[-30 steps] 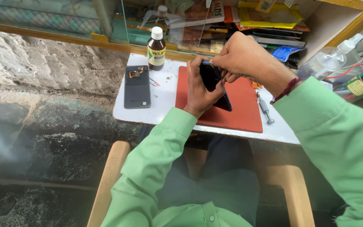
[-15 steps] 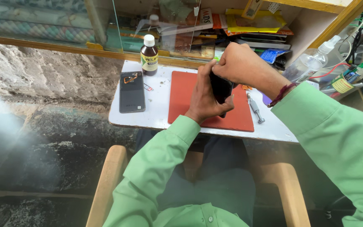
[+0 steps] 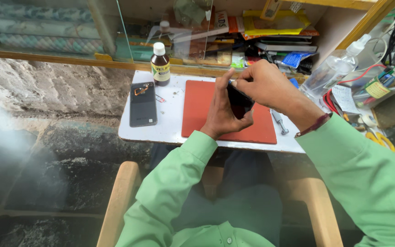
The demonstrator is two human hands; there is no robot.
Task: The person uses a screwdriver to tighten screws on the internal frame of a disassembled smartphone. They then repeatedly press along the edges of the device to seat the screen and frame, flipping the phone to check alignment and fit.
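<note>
While you look down from above, both of your hands meet over a red mat [image 3: 216, 110] on a small white surface [image 3: 170, 123], and between them they hold a dark phone [image 3: 239, 101]. Your left hand [image 3: 222, 114] cups the phone from below and behind, palm toward it, with the fingers [image 3: 221, 84] reaching up along its left edge and the thumb pressed near its lower corner. Your right hand [image 3: 266, 87] comes in from the right and curls over the phone's upper end, fingers bent tight against the top edge (whether a small tool sits between those fingertips, you cannot tell). The phone is tilted, lifted clear of the mat, its dark face showing only in the gap between the two hands.

To the left of the mat, on the same surface, lies a second dark phone [image 3: 143, 104], flat, with a small orange piece resting on its upper part. Just behind it stands a brown bottle [image 3: 160, 65] with a white cap, upright. A screwdriver [image 3: 280, 122] lies just beside the mat's right edge. Farther right, a clear spray bottle [image 3: 332, 68] leans near a tangle of red wires [image 3: 344, 89]. Both your sleeves are light green, and a dark red band [image 3: 314, 126] circles your right wrist.
</note>
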